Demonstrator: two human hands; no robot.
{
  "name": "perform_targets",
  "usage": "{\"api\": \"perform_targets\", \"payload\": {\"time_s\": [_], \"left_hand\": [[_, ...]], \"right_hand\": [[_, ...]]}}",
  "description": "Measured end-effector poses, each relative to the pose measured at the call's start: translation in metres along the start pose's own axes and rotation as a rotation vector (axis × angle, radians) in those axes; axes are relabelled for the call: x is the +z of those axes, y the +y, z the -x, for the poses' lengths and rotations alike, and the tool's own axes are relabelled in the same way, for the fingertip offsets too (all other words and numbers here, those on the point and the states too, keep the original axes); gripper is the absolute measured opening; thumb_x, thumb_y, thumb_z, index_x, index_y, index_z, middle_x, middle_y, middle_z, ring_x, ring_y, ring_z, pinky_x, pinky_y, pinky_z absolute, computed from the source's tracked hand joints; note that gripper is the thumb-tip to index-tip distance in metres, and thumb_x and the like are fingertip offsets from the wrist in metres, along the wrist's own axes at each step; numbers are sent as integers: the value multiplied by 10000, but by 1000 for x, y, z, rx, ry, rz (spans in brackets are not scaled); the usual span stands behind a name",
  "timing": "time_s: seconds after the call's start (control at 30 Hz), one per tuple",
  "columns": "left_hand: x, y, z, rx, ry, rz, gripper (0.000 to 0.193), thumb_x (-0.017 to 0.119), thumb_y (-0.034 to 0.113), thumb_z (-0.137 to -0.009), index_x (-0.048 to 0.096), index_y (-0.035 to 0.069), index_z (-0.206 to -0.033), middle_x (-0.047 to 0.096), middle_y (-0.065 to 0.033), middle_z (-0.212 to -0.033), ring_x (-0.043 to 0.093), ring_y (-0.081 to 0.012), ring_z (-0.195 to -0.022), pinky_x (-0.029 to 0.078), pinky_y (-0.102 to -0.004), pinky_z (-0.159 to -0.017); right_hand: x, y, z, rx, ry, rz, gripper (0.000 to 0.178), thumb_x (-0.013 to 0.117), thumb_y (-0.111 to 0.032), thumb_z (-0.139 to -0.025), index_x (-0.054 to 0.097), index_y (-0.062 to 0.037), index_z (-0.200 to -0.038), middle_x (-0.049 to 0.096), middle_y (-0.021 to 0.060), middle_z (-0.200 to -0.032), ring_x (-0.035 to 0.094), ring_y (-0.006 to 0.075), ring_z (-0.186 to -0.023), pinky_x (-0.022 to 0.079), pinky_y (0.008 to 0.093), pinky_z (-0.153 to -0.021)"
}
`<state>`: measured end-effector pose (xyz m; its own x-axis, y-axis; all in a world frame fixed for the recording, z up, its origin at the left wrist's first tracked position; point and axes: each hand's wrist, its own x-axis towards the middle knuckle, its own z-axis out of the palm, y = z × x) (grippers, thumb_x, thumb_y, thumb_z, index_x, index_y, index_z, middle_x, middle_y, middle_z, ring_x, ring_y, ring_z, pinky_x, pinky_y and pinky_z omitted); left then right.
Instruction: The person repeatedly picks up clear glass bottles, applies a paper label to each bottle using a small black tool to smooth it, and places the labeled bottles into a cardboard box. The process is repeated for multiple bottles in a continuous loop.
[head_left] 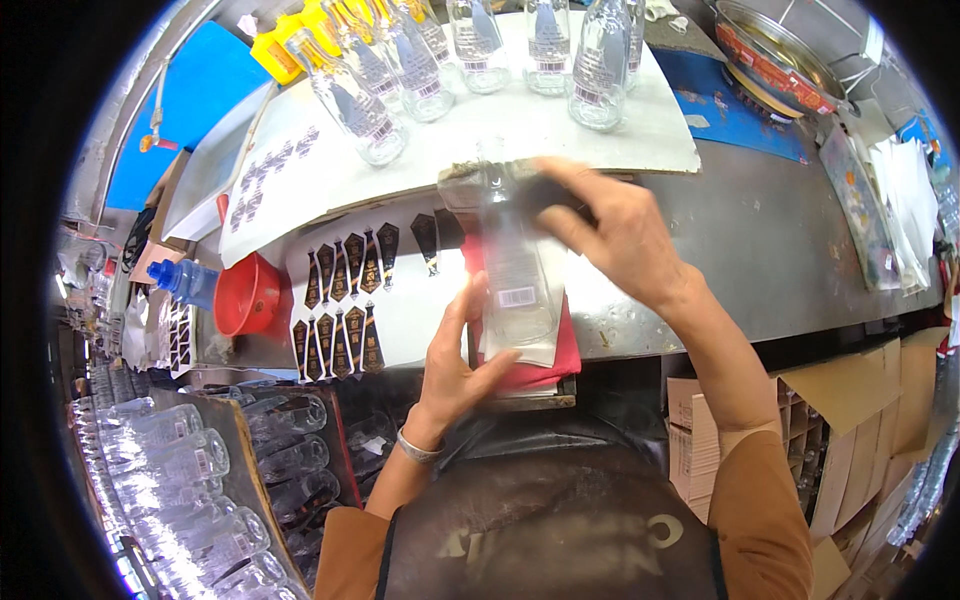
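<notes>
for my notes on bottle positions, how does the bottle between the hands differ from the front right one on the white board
Pose: the lying bottle is on its side; the standing bottle is upright. Support: the lying bottle is over red cloth, the standing bottle on the white board. Both are clear and carry a barcode.

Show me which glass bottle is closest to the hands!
The clear glass bottle over the red cloth, between the left hand and right hand; the standing bottles on the white board are farther away.
</notes>
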<state>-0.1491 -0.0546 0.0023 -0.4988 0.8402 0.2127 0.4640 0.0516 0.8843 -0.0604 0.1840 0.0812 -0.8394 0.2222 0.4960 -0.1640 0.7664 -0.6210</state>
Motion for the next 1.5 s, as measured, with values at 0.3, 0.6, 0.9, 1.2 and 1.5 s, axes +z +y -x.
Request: {"api": "perform_targets", "payload": {"time_s": [0.3, 0.6, 0.9, 1.2, 1.5], "left_hand": [[-5, -17, -83, -546, 38, 857, 719, 321, 530, -1084, 355, -48, -1510, 451, -180, -1523, 432, -235, -1409, 341, -362, -1161], [9, 50, -45, 42, -75, 258, 716, 498, 469, -1028, 389, -50, -1508, 479, -230, -1500, 446, -309, -1409, 313, -403, -1169], [11, 25, -43, 16, -77, 195, 587, 595, 182, -979, 419, -13, -1505, 482, -178, -1514, 495, -290, -1375, 367, -412, -1143], [17, 17, -50, -80, -115, 218, 553, 595, 18, -922, 497, 32, -1466, 562, -128, -1418, 578, -254, -1276, 448, -386, -1062], [54, 50, -48, -55, -309, 297, 504, 558, 234, -1038, 473, -18, -1465, 497, -165, -1485, 534, -293, -1318, 386, -400, -1118]], "right_hand": [[4, 29, -44, 307, 256, -457, 266, 553, -140, -892, 695, 7, -1063, 715, 156, -969, 676, 220, -891, 510, 345, -841], [-46, -38, -7, 337, -96, -256, 349, 741, -289, -898, 688, -9, -1100, 738, 98, -961, 665, 119, -811, 535, 274, -745], [-167, 18, -90, 256, 316, 227, 372, 654, -382, -937, 667, -12, -970, 748, 69, -852, 681, 119, -834, 508, 290, -793], [-160, 89, -121, 318, 392, 434, 890, 760, -595, -773, 555, 45, -1356, 746, 183, -1016, 716, 338, -978, 540, 424, -908], [-126, -100, 155, -74, 646, 562, 149, 780, -82, -782, 705, -53, -908, 718, 100, -819, 698, 225, -649, 552, 304, -528]]}}
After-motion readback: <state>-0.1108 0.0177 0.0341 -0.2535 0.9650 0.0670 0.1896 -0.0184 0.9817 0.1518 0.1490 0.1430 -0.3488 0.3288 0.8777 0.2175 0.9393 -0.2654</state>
